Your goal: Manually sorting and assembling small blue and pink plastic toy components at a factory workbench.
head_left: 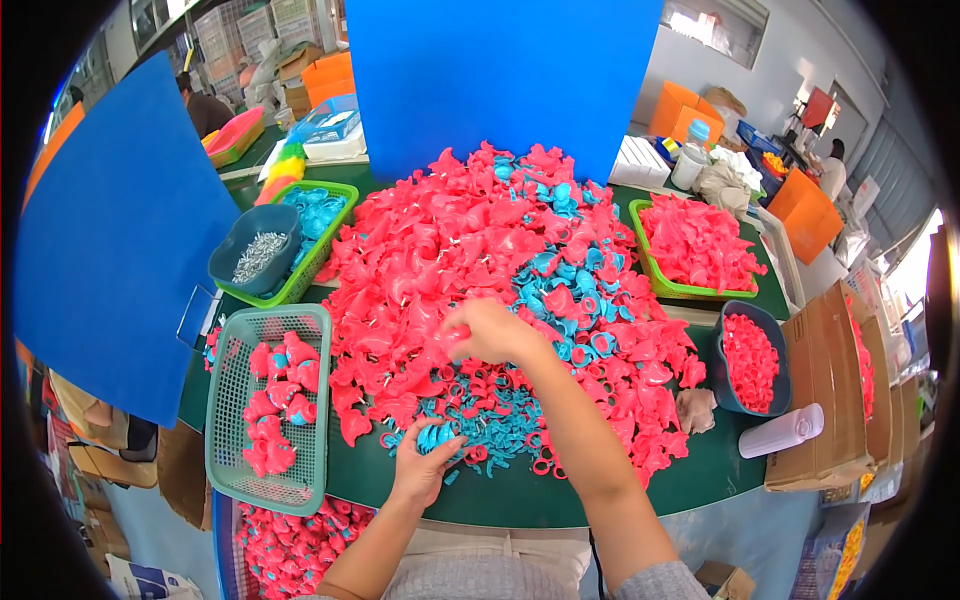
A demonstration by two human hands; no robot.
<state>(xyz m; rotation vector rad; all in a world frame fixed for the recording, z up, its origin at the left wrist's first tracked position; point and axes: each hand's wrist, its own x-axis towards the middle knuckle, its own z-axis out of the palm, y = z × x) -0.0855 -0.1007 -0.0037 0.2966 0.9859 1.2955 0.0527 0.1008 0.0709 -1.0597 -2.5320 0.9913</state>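
Note:
My left hand (422, 472) is closed round a shiny blue ribbed plastic part (434, 437), near the front edge of the table. My right hand (495, 332) is over the middle of a big heap of pink plastic parts (400, 260), thumb and fingers bent together on a pink plastic part (458, 334). That part is largely covered by the fingers. Between the hands and the table edge lie small blue pieces (495, 425) with pink rings among them. Rounded blue parts (565, 285) are mixed into the heap's right side.
At left, a pale green basket (222, 400) holds pink-and-blue assemblies. Behind it, a grey-blue bowl of metal screws (258, 257) sits on a green basket. A green basket (655, 272) and dark tub (722, 365) of pink parts stand right, near a white bottle (782, 432). Blue panels (500, 80) rise behind.

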